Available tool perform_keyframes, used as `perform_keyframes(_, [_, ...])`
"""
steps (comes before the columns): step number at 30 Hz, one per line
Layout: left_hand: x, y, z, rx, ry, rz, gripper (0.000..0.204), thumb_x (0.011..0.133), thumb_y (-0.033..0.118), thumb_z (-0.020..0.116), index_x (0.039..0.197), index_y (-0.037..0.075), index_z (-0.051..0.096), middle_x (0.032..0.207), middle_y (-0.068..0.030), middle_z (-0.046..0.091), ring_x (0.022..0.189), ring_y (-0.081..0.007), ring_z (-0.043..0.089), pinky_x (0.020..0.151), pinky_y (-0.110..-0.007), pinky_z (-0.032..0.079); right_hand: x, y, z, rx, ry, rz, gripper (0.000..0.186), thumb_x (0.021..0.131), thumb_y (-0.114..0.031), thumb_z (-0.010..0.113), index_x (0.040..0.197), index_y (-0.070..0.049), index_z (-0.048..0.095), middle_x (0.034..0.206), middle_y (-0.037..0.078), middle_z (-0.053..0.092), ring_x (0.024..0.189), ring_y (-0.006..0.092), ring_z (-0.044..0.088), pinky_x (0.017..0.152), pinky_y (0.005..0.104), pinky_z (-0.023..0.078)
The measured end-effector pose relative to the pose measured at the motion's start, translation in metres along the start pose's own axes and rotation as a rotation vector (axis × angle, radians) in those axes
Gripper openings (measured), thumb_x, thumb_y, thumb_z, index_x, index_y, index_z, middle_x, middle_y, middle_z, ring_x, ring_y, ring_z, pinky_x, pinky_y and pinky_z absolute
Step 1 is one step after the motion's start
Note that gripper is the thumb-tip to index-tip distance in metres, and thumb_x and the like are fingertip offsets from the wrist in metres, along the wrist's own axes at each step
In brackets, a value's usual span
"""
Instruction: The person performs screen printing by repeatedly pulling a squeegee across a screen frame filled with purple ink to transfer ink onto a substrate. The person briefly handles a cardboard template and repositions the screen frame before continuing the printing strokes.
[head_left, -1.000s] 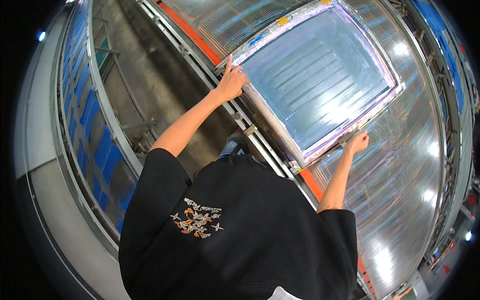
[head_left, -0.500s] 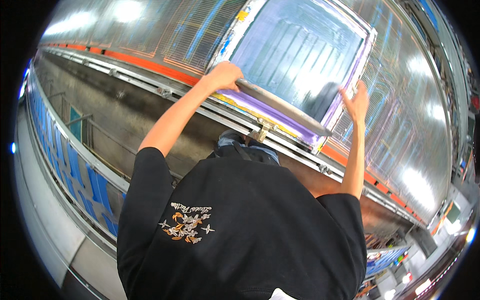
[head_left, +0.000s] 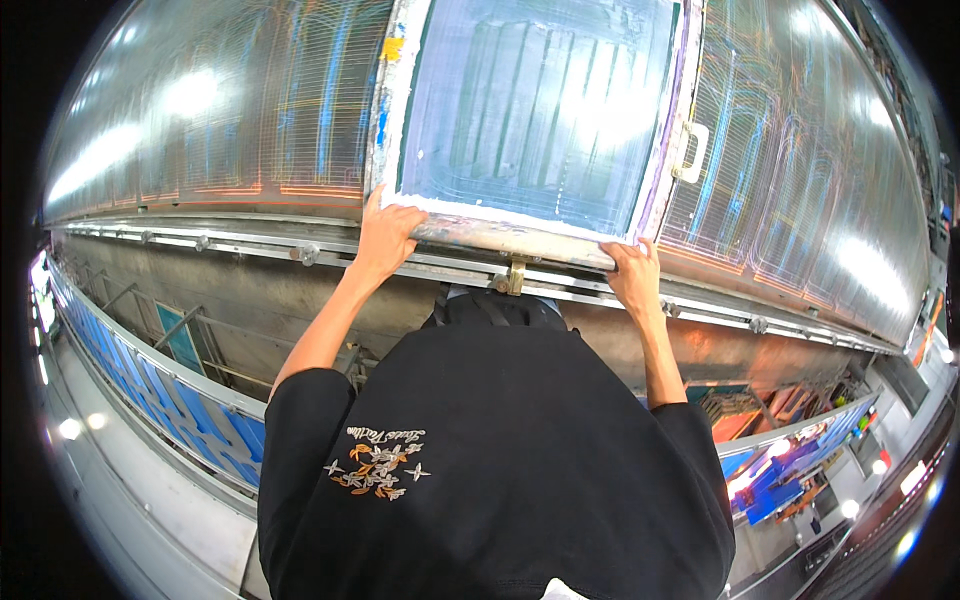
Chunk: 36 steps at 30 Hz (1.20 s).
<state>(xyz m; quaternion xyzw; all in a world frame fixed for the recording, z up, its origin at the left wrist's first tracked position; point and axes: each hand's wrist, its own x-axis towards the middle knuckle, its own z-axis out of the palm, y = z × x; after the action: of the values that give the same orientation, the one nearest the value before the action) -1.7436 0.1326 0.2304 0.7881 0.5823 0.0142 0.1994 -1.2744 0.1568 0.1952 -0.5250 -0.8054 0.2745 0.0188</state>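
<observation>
A screen-printing frame (head_left: 392, 95) with a pale, ink-stained rim and blue-green mesh lies on the long metal table in front of me. Across its near end runs a long stained squeegee bar (head_left: 510, 240). My left hand (head_left: 388, 238) is closed around the bar's left end, one finger reaching up along the frame's near left corner. At the other end, the fingers of my right hand (head_left: 635, 268) curl over the bar beside the near right corner. The squeegee's lower edge is hidden from above. On the frame's right side sits a white handle (head_left: 690, 152), touched by neither hand.
Coloured ink lines cover the metal table (head_left: 250, 120) on both sides of the frame. Along its near edge runs a metal rail (head_left: 215, 240) with several knobs and a brass-coloured stop (head_left: 516, 278). Behind me on the left curves a blue-patterned panel (head_left: 180, 385).
My right hand has come down from beside the frame's right rim onto the bar's right end. The bar now lies along the frame's near edge, and the view has turned.
</observation>
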Motion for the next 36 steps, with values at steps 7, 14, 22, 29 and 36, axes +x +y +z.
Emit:
perform_keyframes(7, [0.030,0.000,0.022,0.105,0.213,-0.058,0.067,0.066,0.002,0.073,0.133,0.010,0.068,0.134,-0.0072,0.069,0.125,-0.0275,0.063,0.119,-0.055,0.032,0.024,0.010,0.045,-0.188,0.404,0.009,0.035,0.088,-0.004,0.072,0.122,-0.010,0.073,0.126,0.007,0.074,0.123,0.0242,0.067,0.111,0.0457,0.043])
perform_keyframes(14, [0.270,-0.094,-0.021,0.238,0.368,0.077,0.073,0.068,0.002,0.072,0.140,0.015,0.066,0.140,-0.0057,0.068,0.132,-0.0269,0.060,0.122,-0.053,0.029,0.247,0.097,-0.033,-0.259,0.574,-0.032,0.067,0.071,0.008,0.066,0.135,-0.013,0.068,0.136,0.006,0.070,0.130,0.0232,0.062,0.117,0.0463,0.038])
perform_keyframes(22, [0.516,-0.170,-0.161,0.244,0.018,-0.118,0.029,0.080,0.035,0.085,0.105,0.021,0.083,0.093,-0.0162,0.077,0.083,-0.0348,0.074,0.080,-0.048,0.057,0.474,0.156,-0.215,-0.187,0.105,-0.005,0.028,0.089,-0.034,0.077,0.112,-0.019,0.079,0.093,0.014,0.077,0.089,0.0382,0.073,0.081,0.0490,0.058])
perform_keyframes(29, [0.505,-0.151,-0.128,0.262,0.302,-0.113,0.033,0.081,0.026,0.083,0.113,0.025,0.082,0.098,-0.0141,0.079,0.087,-0.0341,0.074,0.085,-0.047,0.056,0.466,0.155,-0.169,-0.151,0.436,0.039,0.030,0.085,-0.024,0.077,0.114,-0.018,0.079,0.098,0.013,0.078,0.090,0.0375,0.074,0.081,0.0483,0.058])
perform_keyframes(36, [0.330,-0.107,-0.055,0.165,0.363,0.013,0.054,0.071,0.005,0.077,0.124,0.015,0.076,0.116,-0.0091,0.077,0.113,-0.0284,0.068,0.118,-0.051,0.036,0.316,0.113,-0.085,-0.137,0.540,-0.058,0.043,0.073,0.006,0.066,0.111,-0.012,0.078,0.105,0.011,0.075,0.101,0.0334,0.068,0.095,0.0443,0.047])
